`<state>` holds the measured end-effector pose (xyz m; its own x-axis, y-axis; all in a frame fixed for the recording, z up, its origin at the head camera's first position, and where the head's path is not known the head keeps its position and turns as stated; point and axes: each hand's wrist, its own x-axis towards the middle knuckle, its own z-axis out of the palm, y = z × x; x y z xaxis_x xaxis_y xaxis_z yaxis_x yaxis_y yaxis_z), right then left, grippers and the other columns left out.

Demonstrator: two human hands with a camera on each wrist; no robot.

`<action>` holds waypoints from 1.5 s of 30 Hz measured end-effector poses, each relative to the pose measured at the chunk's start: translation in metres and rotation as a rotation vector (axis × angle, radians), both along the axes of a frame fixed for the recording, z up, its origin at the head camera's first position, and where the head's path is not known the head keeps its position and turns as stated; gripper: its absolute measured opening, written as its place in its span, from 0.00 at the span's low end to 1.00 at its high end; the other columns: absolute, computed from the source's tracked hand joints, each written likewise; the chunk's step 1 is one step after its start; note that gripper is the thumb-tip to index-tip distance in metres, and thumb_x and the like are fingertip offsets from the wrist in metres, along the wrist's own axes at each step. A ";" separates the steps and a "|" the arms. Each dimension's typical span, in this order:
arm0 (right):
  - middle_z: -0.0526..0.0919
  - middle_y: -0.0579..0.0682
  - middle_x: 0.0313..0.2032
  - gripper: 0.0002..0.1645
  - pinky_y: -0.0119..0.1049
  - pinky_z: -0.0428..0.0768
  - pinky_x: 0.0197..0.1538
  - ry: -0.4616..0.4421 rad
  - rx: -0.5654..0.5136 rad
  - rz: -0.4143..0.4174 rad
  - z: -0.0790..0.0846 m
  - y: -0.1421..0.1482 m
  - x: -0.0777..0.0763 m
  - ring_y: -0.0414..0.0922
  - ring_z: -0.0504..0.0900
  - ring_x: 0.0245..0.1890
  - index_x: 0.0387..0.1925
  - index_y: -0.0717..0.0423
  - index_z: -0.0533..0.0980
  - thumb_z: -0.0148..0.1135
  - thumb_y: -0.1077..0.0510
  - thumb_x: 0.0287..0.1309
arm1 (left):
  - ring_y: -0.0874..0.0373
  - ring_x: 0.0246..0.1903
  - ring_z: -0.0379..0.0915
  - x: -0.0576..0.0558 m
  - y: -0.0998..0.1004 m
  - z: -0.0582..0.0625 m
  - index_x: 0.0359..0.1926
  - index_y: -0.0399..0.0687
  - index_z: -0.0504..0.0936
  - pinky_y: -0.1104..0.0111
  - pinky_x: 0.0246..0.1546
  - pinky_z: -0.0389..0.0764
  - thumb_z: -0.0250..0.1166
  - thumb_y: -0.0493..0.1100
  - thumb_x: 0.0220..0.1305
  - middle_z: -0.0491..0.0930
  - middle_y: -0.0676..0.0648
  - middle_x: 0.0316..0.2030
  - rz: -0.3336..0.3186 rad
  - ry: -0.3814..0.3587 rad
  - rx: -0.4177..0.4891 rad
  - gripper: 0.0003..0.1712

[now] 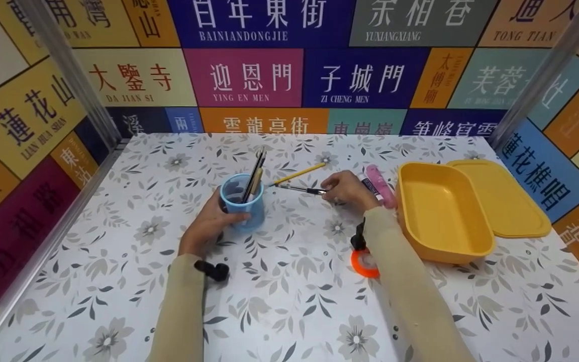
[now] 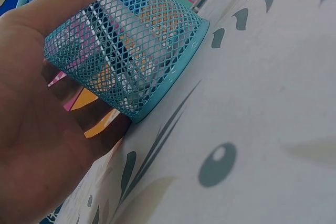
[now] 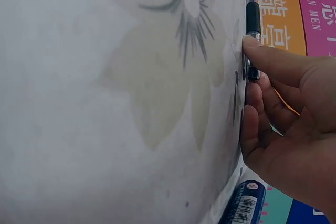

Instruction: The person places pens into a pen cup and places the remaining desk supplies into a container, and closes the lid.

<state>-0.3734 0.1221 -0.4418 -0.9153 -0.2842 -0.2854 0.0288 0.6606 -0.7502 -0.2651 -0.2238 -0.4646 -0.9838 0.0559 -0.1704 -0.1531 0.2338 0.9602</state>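
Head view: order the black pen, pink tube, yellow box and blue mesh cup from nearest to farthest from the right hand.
From the right hand:
1. Black pen, pinched in its fingers, pointing left.
2. Pink tube, just to its right.
3. Yellow box, further right, past the tube.
4. Blue mesh cup, to its left, held by the left hand.

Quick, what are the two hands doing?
Left hand: closed round the blue cup.
Right hand: pinching a black pen on the table.
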 end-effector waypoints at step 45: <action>0.83 0.52 0.51 0.23 0.48 0.79 0.63 0.036 -0.157 -0.062 0.042 0.008 0.020 0.45 0.79 0.48 0.56 0.53 0.80 0.71 0.54 0.60 | 0.53 0.77 0.50 0.000 0.001 0.002 0.77 0.68 0.54 0.50 0.80 0.46 0.81 0.48 0.46 0.61 0.56 0.74 0.001 -0.028 -0.021 0.62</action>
<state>-0.3539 0.1305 -0.4001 -0.9413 -0.2658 -0.2083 0.0365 0.5331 -0.8452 -0.2652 -0.2225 -0.4623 -0.9788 0.0506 -0.1987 -0.1798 0.2540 0.9504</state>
